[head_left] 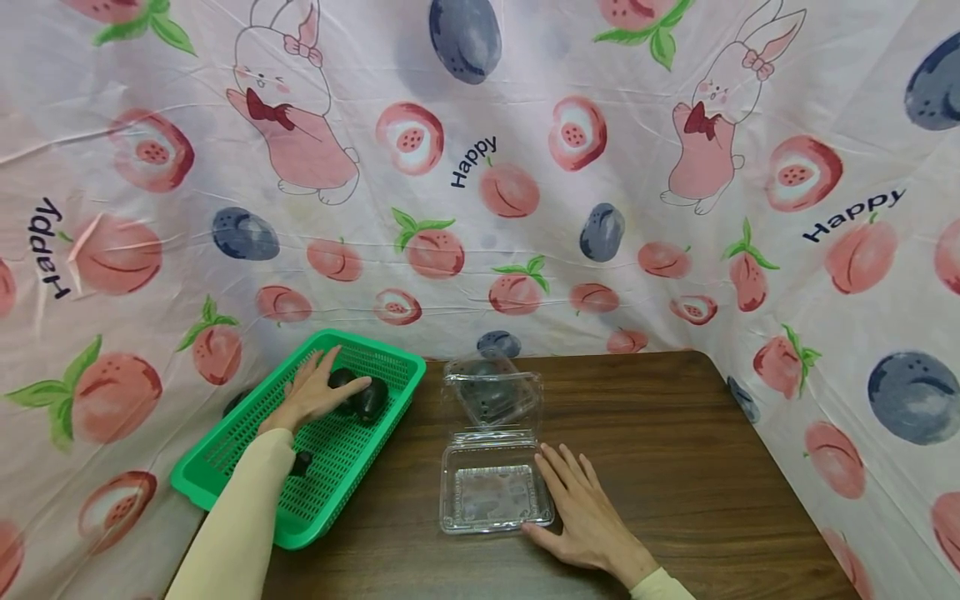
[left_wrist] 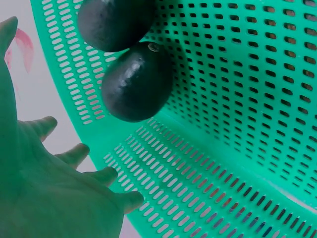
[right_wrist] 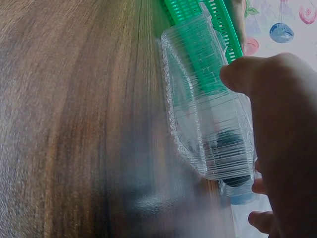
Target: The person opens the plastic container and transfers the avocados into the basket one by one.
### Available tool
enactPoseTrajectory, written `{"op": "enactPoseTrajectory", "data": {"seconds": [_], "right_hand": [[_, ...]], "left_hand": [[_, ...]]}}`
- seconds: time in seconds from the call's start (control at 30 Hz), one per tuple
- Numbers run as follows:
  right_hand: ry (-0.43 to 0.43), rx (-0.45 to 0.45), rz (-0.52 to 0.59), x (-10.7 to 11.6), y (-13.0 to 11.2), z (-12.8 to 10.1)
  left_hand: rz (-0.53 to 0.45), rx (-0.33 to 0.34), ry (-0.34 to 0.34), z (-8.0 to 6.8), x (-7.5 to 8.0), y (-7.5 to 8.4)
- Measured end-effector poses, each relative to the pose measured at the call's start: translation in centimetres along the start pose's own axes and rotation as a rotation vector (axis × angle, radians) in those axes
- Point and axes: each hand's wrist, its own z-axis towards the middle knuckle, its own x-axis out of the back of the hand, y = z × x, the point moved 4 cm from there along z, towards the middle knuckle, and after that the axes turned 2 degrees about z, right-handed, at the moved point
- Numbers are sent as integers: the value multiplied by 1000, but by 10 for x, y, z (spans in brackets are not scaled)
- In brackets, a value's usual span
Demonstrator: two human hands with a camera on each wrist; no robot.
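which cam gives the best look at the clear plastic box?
Head view: the clear box shows whole, lid open, the right hand flat at its edge. The right wrist view shows it close but blurred, partly behind the hand. The left wrist view shows none of it.

We see a green perforated basket (head_left: 225, 467), dark avocados (head_left: 371, 398), a clear ribbed container (head_left: 491, 492), a brown wood-grain table (head_left: 675, 467), a pink peach-and-bunny print cloth (head_left: 525, 125).
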Motion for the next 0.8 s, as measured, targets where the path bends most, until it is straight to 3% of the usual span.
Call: {"op": "enactPoseTrajectory", "data": {"seconds": [0.43,0.8], "right_hand": [[28,23,-30,-3,2,1],[35,27,-32,-2,1,1]], "left_hand": [[113,-27,95,-14,6,18],[168,-115,170,-37,5,41]]}}
